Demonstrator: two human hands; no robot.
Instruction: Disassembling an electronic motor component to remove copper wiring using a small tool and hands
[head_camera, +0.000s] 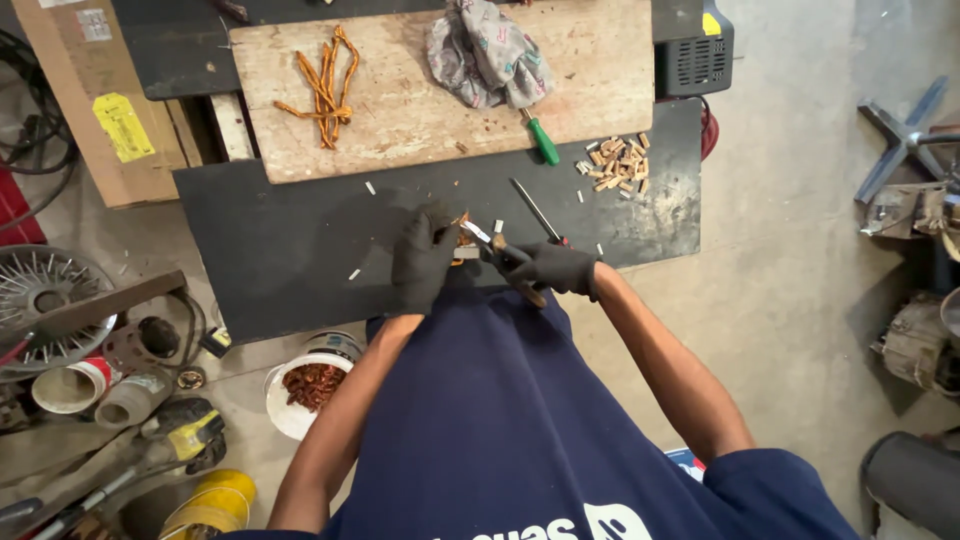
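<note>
At the black worktop's (300, 240) near edge, the gloved left hand (424, 258) grips a copper piece (462, 238); the right hand (556, 268) closes pliers (500, 252) on it, best squeezed squarely

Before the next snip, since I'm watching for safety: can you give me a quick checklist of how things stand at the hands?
1. Both hands gloved: ok, left hand and right hand wear dark gloves.
2. Pliers gripped: ok, in the right hand.
3. Copper piece held: ok, at the left hand's fingertips.
4. Fingers away from the cutting edges: cannot tell, too small.
5. Black worktop under the hands: ok.
6. Screwdriver apart from the hands: ok, lying just beyond the right hand.
</note>
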